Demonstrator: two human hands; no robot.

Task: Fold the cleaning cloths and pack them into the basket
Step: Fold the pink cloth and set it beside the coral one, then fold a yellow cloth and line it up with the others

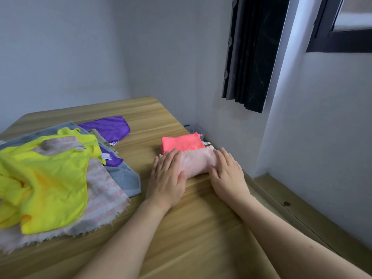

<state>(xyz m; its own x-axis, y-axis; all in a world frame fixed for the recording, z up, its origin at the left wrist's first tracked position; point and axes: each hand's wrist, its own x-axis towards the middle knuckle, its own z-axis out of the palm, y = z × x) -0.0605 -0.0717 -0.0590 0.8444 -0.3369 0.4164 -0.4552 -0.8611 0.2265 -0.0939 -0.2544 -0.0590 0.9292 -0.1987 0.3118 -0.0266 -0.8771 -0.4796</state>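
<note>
Folded pale pink fluffy cloth [196, 162] lies on light wooden table [193, 222], right of centre. Left hand [168, 174] flat on its 9 o'clock end, fingers straight and together, pressing. Right hand [226, 172] flat on 3 o'clock end, fingers straight, slightly spread. Folded coral-pink terry cloth [182, 143] touches it at 12 o'clock. Unfolded pile at 9 o'clock: bright yellow microfibre cloth [50, 178] on top, purple cloth [108, 127], grey towel [124, 178], pink-striped towel [100, 200]. Basket not identifiable.

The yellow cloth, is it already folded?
No, the yellow cloth lies crumpled and spread out on top of the pile of other cloths at the left of the table.
</note>
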